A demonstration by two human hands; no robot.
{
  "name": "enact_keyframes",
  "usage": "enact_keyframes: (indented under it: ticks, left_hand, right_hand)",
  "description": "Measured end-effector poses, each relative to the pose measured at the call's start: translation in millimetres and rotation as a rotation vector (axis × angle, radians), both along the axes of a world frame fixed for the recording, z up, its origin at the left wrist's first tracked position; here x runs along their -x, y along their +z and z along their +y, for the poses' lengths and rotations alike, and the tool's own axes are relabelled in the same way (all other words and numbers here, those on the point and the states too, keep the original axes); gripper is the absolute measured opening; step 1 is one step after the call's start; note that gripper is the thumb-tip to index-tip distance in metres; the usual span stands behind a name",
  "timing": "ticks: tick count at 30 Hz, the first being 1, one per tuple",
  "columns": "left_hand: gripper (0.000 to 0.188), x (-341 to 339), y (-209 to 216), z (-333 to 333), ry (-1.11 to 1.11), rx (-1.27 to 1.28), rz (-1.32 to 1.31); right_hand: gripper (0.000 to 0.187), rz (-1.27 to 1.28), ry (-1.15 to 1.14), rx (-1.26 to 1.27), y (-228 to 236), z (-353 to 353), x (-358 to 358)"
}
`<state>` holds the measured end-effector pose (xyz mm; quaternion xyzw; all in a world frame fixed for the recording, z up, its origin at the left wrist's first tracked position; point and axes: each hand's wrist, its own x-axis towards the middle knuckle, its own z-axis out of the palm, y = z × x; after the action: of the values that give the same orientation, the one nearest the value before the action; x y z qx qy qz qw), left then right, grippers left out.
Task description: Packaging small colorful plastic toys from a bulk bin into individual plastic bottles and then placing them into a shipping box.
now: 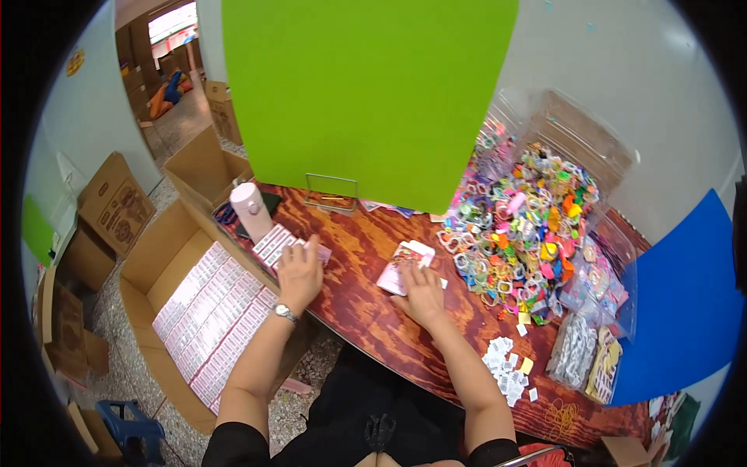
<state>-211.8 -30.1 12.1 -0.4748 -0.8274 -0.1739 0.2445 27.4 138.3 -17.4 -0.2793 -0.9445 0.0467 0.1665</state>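
On the left of the wood-patterned table, a row of small pink and white boxes (272, 242) stands beside a pale pink bottle (248, 206). My left hand (301, 274) lies at the right end of that row, its fingers apart and touching the boxes. In the table's middle is a flat pink and white pack (394, 278) with a raised white flap and something colourful on it. My right hand (422, 296) rests over its lower right side, fingers stretched and thumb apart. What lies under the fingers is hidden.
A large carton (138, 311) filled with rows of pink-white boxes stands left of the table. At right lie a heap of colourful plastic trinkets (529, 226), loose white paper slips (506, 373) and rubber bands (562, 419). A green panel (366, 93) rises behind the table.
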Motion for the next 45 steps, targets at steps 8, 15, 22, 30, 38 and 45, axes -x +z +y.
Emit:
enact_keyframes:
  ticks: [8, 15, 22, 30, 38, 45]
  left_hand:
    - [0.080, -0.4, -28.4, 17.4, -0.057, 0.259, 0.057]
    - [0.088, 19.6, -29.8, 3.3, 0.034, 0.331, 0.073]
    - [0.085, 4.2, -3.3, 3.9, -0.013, 0.323, 0.021]
    - [0.071, -50.6, 14.8, 24.9, -0.298, 0.011, 0.099]
    - [0.064, -156.8, -14.1, 63.8, -0.907, 0.114, -0.165]
    - [0.064, -223.4, -32.5, 66.7, -1.240, 0.281, -0.256]
  right_hand:
    - [0.037, 0.055, 0.084, -0.100, -26.5, -5.0, -16.3]
    - [0.031, 0.142, 0.109, -0.142, -12.5, -20.4, -21.2]
    - [0.045, 0.162, -0.116, -0.116, -29.2, 32.3, -79.9]
    - [0.040, -0.064, -0.057, -0.192, -28.0, 19.1, -128.3]
    - [0.035, -0.202, -0.415, 0.042, 6.5, -9.6, -260.3]
    - [0.044, 0.058, -0.634, -0.025, -20.5, 28.0, -261.5]
